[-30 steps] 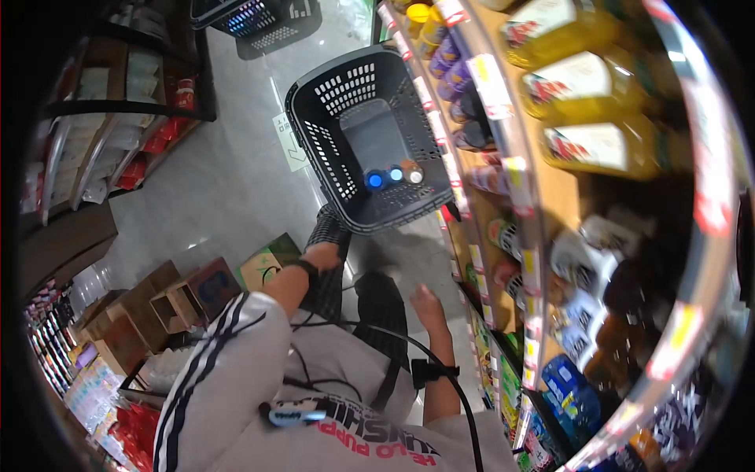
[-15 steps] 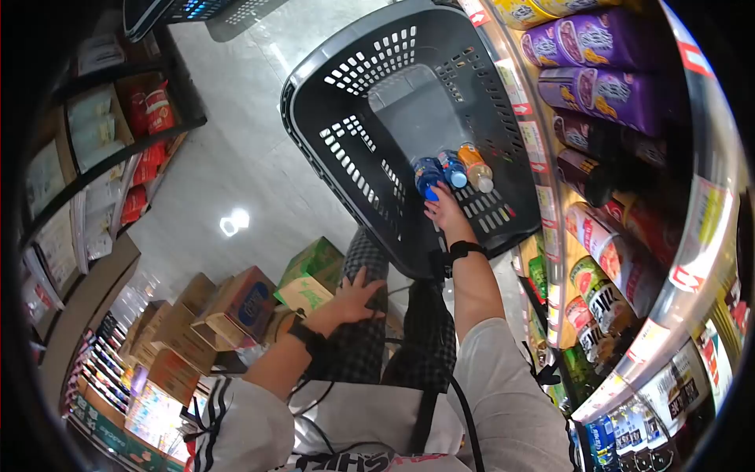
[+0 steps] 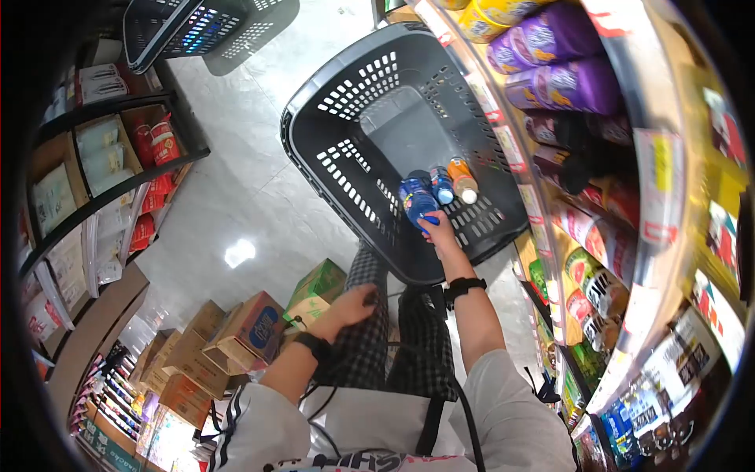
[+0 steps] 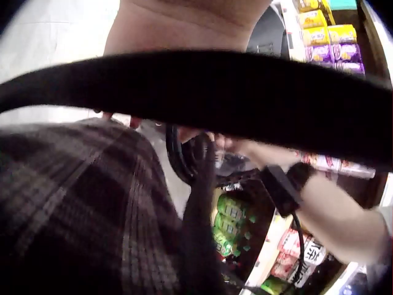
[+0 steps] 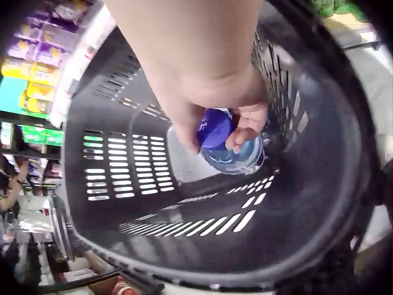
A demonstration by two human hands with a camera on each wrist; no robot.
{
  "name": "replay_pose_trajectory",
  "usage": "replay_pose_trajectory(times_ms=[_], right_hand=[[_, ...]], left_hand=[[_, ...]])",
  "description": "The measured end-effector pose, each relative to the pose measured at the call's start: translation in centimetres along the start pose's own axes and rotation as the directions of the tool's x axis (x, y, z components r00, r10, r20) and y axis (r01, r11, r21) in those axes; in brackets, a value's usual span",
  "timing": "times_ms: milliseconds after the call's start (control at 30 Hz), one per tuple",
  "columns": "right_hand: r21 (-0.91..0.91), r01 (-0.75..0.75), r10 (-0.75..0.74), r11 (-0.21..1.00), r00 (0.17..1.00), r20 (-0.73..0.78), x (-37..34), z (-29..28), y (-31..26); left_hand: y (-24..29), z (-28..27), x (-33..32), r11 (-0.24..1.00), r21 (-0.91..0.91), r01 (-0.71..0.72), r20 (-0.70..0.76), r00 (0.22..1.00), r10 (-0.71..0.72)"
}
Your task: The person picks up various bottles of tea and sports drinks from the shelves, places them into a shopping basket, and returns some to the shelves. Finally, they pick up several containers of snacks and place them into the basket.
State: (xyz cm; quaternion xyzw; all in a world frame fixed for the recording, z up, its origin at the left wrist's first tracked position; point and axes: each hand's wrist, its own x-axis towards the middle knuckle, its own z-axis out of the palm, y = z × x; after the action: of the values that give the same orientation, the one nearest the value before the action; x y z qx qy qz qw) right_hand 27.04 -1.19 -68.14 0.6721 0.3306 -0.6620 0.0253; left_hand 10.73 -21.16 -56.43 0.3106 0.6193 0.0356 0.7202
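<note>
Inside the dark grey shopping basket [image 3: 314,185], my right hand [image 3: 443,234] grips a clear blue-labelled bottle [image 3: 412,198] at its blue cap. Thumb and fingers close around that cap [image 5: 215,128] in the right wrist view, with the bottle's shoulder just below. A smaller blue bottle [image 3: 441,186] and an orange-labelled bottle with a white cap [image 3: 462,180] lie beside it in the basket. My left hand [image 3: 354,305] is over the checked trouser leg at the knee, holding nothing, its fingers loosely bent. The strap hides much of it in the left wrist view.
Close along the right runs a shelf with purple-wrapped packs [image 3: 550,85] and several bottles. Cardboard boxes [image 3: 250,332] and a green carton [image 3: 316,293] stand at the left. Another basket [image 3: 200,35] sits on the floor ahead, and a low rack [image 3: 118,157] stands far left.
My right hand has reached down into the basket, taken hold of the blue-capped bottle and drawn it slightly towards me. The left hand's spread fingers have bent loosely over the leg.
</note>
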Motion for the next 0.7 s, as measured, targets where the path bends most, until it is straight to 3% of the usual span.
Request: replay_pose_trajectory(times_ms=[67,133,200,233,333,400,467,533,567,600,667,700], right_hand=[[0.069,0.158,-0.161,0.985,0.986,0.043,-3.5,-1.5,0.3],[0.193,0.357,-0.375,0.914,0.925,0.062,-8.7,-3.2,0.1],[0.055,0.534,-0.537,0.843,0.843,0.041,-14.9,-5.3,-0.3],[0.036,0.536,-0.537,0.843,0.843,0.017,-18.8,-6.5,-0.9],[0.105,0.482,-0.486,0.87,0.874,0.019,-32.0,-10.6,-3.2],[0.108,0.572,-0.572,0.813,0.82,-0.027,-39.6,-13.7,-3.2],[0.088,0.706,-0.702,0.703,0.708,-0.078,-45.6,-16.8,-2.4],[0.152,0.726,-0.717,0.67,0.687,-0.118,-52.1,-19.3,-1.6],[0.19,0.729,-0.716,0.658,0.683,-0.143,-54.9,-20.3,-0.6],[0.17,0.761,-0.731,0.626,0.648,-0.211,-57.0,-21.4,0.6],[0.138,0.799,-0.721,0.585,0.591,-0.361,-60.5,-23.3,2.9],[0.191,0.79,-0.672,0.583,0.601,-0.433,-62.2,-24.4,4.0]], left_hand=[[0.5,-0.8,-0.5,0.992,-0.12,-0.047,-0.143,0.989,0.03],[0.5,-1.4,-1.0,0.997,-0.051,-0.057,-0.29,0.956,0.039],[2.5,-2.1,-2.2,0.995,-0.075,-0.07,-0.352,0.935,0.04],[3.8,-2.4,-2.9,0.993,-0.087,-0.076,-0.386,0.922,0.037],[7.4,-2.0,-4.8,0.906,-0.065,-0.417,-0.48,0.809,0.338],[13.4,-0.9,-9.0,0.826,-0.132,-0.548,-0.442,0.779,0.446],[20.9,1.2,-15.3,0.721,-0.257,-0.644,-0.373,0.754,0.541],[23.9,3.4,-17.9,0.532,-0.1,-0.841,-0.191,0.541,0.819],[25.3,5.2,-20.1,0.595,-0.166,-0.787,-0.101,0.613,0.783],[26.6,7.3,-21.9,0.612,-0.173,-0.772,-0.088,0.631,0.771],[29.2,11.6,-25.0,0.64,0.06,-0.766,-0.073,0.636,0.768],[30.2,13.6,-26.2,0.631,0.096,-0.77,-0.07,0.627,0.776]])
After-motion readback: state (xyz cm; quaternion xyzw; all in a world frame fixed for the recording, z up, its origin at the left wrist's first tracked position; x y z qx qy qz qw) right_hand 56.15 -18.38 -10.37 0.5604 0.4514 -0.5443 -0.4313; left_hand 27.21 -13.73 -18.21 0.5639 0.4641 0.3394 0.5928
